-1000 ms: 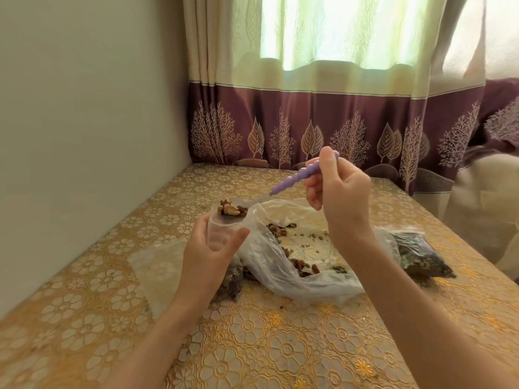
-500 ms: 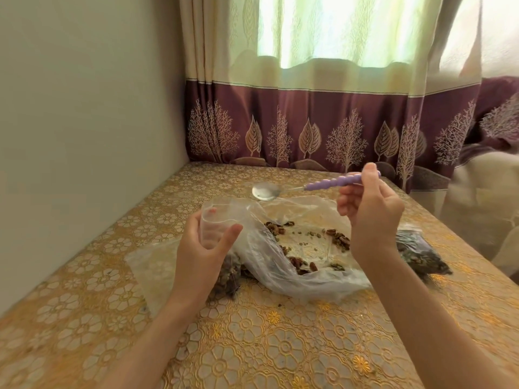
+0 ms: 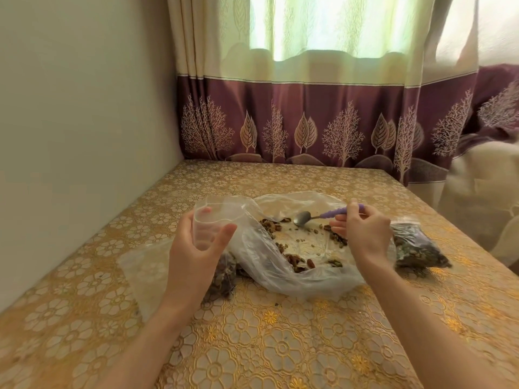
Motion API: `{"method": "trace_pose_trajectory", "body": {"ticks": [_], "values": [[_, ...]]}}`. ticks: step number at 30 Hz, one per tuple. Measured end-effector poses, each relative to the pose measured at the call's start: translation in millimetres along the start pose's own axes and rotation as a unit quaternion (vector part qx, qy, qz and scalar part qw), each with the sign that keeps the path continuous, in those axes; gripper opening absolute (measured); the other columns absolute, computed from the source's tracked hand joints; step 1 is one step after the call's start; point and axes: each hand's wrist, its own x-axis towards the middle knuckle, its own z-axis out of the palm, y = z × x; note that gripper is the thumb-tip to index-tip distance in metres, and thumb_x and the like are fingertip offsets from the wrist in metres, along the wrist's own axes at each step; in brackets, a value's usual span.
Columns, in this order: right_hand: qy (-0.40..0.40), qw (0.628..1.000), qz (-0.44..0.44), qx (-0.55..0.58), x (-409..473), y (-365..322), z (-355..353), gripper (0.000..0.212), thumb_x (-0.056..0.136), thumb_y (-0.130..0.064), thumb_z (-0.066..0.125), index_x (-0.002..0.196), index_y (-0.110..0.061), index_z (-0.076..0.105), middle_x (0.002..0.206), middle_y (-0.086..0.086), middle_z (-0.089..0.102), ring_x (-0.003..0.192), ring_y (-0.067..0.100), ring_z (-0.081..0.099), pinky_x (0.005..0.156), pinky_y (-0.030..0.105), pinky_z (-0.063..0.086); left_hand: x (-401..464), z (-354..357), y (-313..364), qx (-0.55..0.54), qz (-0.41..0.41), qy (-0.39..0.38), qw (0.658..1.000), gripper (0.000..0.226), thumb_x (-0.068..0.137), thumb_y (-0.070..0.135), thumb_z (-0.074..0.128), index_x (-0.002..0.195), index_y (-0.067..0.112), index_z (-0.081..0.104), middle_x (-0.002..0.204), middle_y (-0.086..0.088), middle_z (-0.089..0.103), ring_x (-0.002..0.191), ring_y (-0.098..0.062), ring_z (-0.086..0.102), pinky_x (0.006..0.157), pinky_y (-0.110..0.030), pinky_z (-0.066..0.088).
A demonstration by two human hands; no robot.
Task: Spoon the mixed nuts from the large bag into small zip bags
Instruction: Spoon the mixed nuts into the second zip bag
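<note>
Nuts [image 3: 292, 258] lay scattered thinly inside the large clear bag [image 3: 283, 279], which sprawled open and crumpled on the gold-patterned tabletop [image 3: 252, 346], while a filled small zip bag [image 3: 418, 248] rested just beside it to the right and another small zip bag of nuts [image 3: 222, 279] hung partly hidden behind the left hand [image 3: 193, 254]. That left hand curled its fingers and thumb round the open mouth of its bag, holding it upright beside the large bag. The right hand [image 3: 365, 231] pinched the purple handle of a metal spoon [image 3: 302, 218], whose empty bowl dipped down inside the large bag among the nuts.
</note>
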Motion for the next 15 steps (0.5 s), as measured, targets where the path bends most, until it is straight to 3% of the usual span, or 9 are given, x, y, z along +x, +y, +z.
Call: {"method": "trace_pose_trajectory", "body": {"ticks": [3, 7, 11, 15], "values": [[-0.021, 0.999, 0.033, 0.018, -1.3, 3.2, 6.2, 0.037, 0.1, -0.022, 0.043, 0.074, -0.01, 0.067, 0.074, 0.007, 0.073, 0.061, 0.016, 0.068, 0.064, 0.027, 0.057, 0.5, 0.0, -0.7, 0.0, 0.003, -0.002, 1.0, 0.045, 0.068, 0.06, 0.063, 0.107, 0.045, 0.048, 0.096, 0.011, 0.066, 0.08, 0.005, 0.063, 0.062, -0.019, 0.052], [-0.061, 0.994, 0.078, 0.052, -6.0, 4.0, 8.4, 0.056, 0.1, -0.019, 0.043, 0.05, -0.016, 0.068, 0.058, 0.003, 0.07, 0.061, 0.02, 0.067, 0.06, 0.028, 0.055, 0.5, 0.2, -0.4, -0.002, 0.013, 0.001, 1.0, 0.04, 0.069, 0.057, 0.064, 0.104, 0.047, 0.048, 0.093, 0.011, 0.066, 0.079, 0.005, 0.063, 0.06, -0.013, 0.051], [-0.101, 0.989, 0.092, 0.063, -8.0, 0.6, 9.3, 0.042, 0.101, -0.018, 0.042, 0.068, -0.008, 0.066, 0.053, -0.001, 0.068, 0.05, 0.011, 0.064, 0.047, 0.018, 0.051, -0.3, 0.0, -0.9, 0.001, 0.015, 0.0, 1.0, 0.042, 0.069, 0.059, 0.063, 0.106, 0.046, 0.048, 0.092, 0.013, 0.066, 0.08, 0.004, 0.063, 0.061, -0.014, 0.051], [-0.114, 0.984, 0.105, 0.083, -11.4, -1.8, 10.0, 0.041, 0.101, -0.018, 0.041, 0.068, -0.007, 0.064, 0.052, 0.0, 0.068, 0.048, 0.009, 0.064, 0.046, 0.016, 0.051, -1.0, 0.0, -0.5, 0.001, 0.013, 0.003, 1.0, 0.051, 0.068, 0.06, 0.062, 0.113, 0.039, 0.049, 0.094, 0.012, 0.066, 0.08, 0.005, 0.063, 0.059, -0.015, 0.051]]}}
